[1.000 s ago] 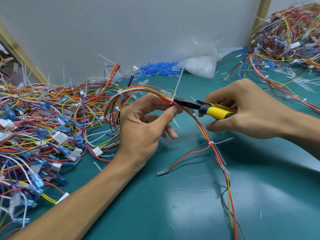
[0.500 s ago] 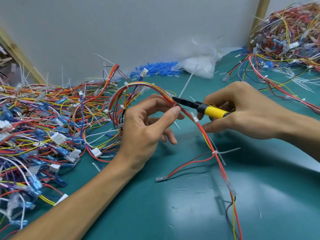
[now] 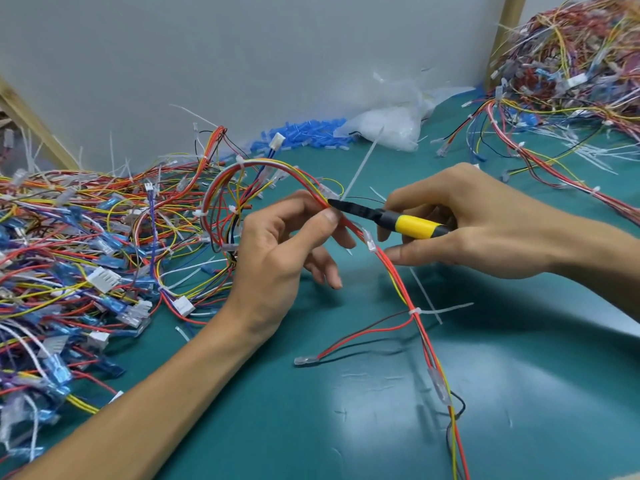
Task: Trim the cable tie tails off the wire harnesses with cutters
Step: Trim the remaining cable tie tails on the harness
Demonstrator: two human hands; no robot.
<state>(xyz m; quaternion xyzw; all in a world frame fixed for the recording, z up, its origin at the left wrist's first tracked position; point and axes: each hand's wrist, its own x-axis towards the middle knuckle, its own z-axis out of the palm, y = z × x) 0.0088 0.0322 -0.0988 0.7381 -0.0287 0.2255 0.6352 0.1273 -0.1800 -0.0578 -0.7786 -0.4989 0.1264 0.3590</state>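
My left hand (image 3: 284,258) pinches a red, orange and yellow wire harness (image 3: 398,282) between thumb and forefinger, lifted above the green mat. My right hand (image 3: 478,220) grips the yellow-and-black cutters (image 3: 391,218). Their black jaws reach left to the harness right at my left thumb tip. A long white cable tie tail (image 3: 362,168) sticks up and to the right from the harness at the jaw tips. Lower on the same harness another tie (image 3: 417,311) keeps its tail, pointing right. The harness runs down to the frame's bottom edge.
A big tangle of harnesses (image 3: 76,244) with blue and white connectors covers the left of the mat. Another pile (image 3: 575,64) sits at the back right. A clear plastic bag (image 3: 388,126) and blue terminals (image 3: 304,133) lie against the wall. Bare green mat (image 3: 346,410) is in front.
My left hand shifted its pinch along the harness and the loop rose. The cutters' jaws moved to the tie at my left thumb; the upright tail leans more to the right.
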